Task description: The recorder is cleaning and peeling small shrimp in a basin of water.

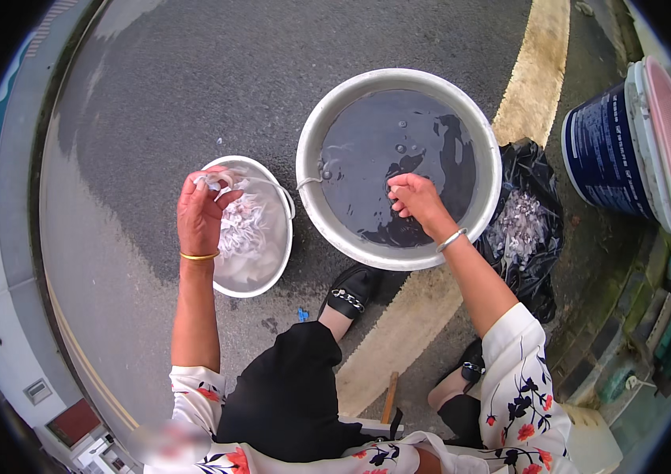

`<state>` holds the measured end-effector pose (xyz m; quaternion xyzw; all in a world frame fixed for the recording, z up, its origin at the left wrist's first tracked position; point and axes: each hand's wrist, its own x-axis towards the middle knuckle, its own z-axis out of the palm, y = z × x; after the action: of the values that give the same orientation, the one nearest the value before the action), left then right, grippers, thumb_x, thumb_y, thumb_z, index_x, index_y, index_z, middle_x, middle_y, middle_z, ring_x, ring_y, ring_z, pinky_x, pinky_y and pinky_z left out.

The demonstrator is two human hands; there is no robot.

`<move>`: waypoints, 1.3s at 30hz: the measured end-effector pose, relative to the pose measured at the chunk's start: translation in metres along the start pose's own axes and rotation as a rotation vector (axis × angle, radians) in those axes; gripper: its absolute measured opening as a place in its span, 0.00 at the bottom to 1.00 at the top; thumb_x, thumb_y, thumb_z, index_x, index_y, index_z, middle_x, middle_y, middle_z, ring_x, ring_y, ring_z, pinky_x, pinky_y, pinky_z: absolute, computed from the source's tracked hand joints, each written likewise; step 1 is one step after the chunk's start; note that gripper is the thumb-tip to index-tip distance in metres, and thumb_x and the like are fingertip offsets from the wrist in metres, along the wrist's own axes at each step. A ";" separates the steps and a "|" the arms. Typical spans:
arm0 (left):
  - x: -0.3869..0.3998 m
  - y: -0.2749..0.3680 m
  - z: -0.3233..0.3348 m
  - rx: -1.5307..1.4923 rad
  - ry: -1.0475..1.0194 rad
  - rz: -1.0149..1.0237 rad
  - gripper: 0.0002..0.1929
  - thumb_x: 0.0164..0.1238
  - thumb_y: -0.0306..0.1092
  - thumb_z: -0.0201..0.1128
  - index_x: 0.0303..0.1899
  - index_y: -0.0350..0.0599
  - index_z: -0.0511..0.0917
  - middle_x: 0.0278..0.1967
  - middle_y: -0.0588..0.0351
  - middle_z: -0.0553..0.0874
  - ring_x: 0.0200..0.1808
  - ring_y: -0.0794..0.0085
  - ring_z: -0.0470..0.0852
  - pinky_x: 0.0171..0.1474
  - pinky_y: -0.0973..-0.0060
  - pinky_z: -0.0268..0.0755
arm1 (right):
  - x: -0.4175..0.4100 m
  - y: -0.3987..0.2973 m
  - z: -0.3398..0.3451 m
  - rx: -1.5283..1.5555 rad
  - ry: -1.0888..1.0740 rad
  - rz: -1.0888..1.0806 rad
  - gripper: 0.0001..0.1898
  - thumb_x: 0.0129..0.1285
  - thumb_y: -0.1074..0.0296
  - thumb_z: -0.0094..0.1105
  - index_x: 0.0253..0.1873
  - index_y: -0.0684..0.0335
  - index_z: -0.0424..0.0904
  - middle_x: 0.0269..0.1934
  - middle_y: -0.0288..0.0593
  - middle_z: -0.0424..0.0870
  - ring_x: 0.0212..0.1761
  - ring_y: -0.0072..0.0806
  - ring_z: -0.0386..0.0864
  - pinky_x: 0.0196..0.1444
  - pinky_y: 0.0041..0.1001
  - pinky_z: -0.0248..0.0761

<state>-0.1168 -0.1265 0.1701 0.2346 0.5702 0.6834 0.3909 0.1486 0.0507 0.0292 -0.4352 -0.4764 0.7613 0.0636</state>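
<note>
My left hand [201, 207] is raised at the rim of a white bucket [289, 204], its fingers closed on a pale, soft piece that looks like squid or octopus [223, 176]. Cloudy water and a heap of whitish, stringy pieces [243, 228] fill the bucket below. Over a large metal basin [397, 259] of dark water is my right hand [418, 201], fingers curled with thumb and fingertips close together; whether something small is between them cannot be told. A thin pale strand [310, 181] hangs over the basin's left rim.
Right of the basin, a black plastic bag [534, 166] holds small pale scraps [522, 225]. A blue tub [605, 151] with a pink basket [670, 142] on top stands farther right. A small blue piece [303, 314] lies on the asphalt near my black shoe [350, 290].
</note>
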 end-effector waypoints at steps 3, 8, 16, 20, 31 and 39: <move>-0.008 -0.011 -0.041 0.001 0.166 0.022 0.08 0.63 0.33 0.50 0.39 0.41 0.71 0.40 0.52 0.78 0.38 0.71 0.78 0.40 0.73 0.76 | 0.012 -0.006 0.032 -0.152 -0.094 -0.119 0.15 0.58 0.69 0.50 0.49 0.68 0.71 0.40 0.41 0.76 0.29 0.18 0.75 0.28 0.18 0.70; -0.024 -0.052 -0.104 0.476 0.495 -0.125 0.10 0.56 0.31 0.57 0.39 0.41 0.72 0.40 0.52 0.77 0.38 0.69 0.77 0.40 0.74 0.73 | 0.042 0.020 0.089 -0.401 0.068 -0.439 0.22 0.53 0.68 0.52 0.52 0.74 0.66 0.45 0.60 0.74 0.50 0.48 0.71 0.53 0.34 0.64; -0.017 -0.081 -0.042 1.247 0.289 0.193 0.19 0.46 0.28 0.63 0.43 0.44 0.71 0.50 0.47 0.69 0.54 0.58 0.67 0.48 0.67 0.68 | 0.054 0.025 0.103 -0.393 0.091 -0.258 0.21 0.51 0.66 0.55 0.47 0.75 0.69 0.36 0.63 0.76 0.42 0.50 0.75 0.47 0.35 0.67; -0.006 -0.085 -0.001 1.085 0.147 0.251 0.15 0.48 0.26 0.61 0.41 0.45 0.73 0.47 0.50 0.72 0.51 0.61 0.70 0.44 0.71 0.70 | 0.041 0.017 0.075 -0.229 -0.047 -0.047 0.16 0.48 0.68 0.59 0.42 0.72 0.74 0.26 0.52 0.78 0.30 0.36 0.78 0.36 0.30 0.68; 0.025 -0.142 0.124 0.665 -0.559 0.196 0.25 0.51 0.20 0.54 0.54 0.46 0.65 0.52 0.52 0.68 0.28 0.75 0.76 0.34 0.81 0.70 | -0.005 -0.017 -0.012 -0.479 0.124 -0.279 0.08 0.48 0.79 0.56 0.34 0.68 0.69 0.25 0.46 0.77 0.21 0.28 0.78 0.24 0.26 0.71; 0.028 -0.130 0.209 0.515 -0.886 0.049 0.31 0.49 0.25 0.58 0.59 0.45 0.60 0.47 0.52 0.70 0.28 0.75 0.76 0.33 0.78 0.72 | -0.081 -0.053 -0.086 -0.337 0.050 -0.216 0.10 0.52 0.79 0.55 0.41 0.67 0.69 0.32 0.37 0.76 0.29 0.18 0.75 0.28 0.19 0.70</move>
<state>0.0617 0.0268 0.0917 0.6036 0.4942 0.3647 0.5084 0.2435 0.0958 0.1048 -0.4047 -0.6392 0.6487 0.0831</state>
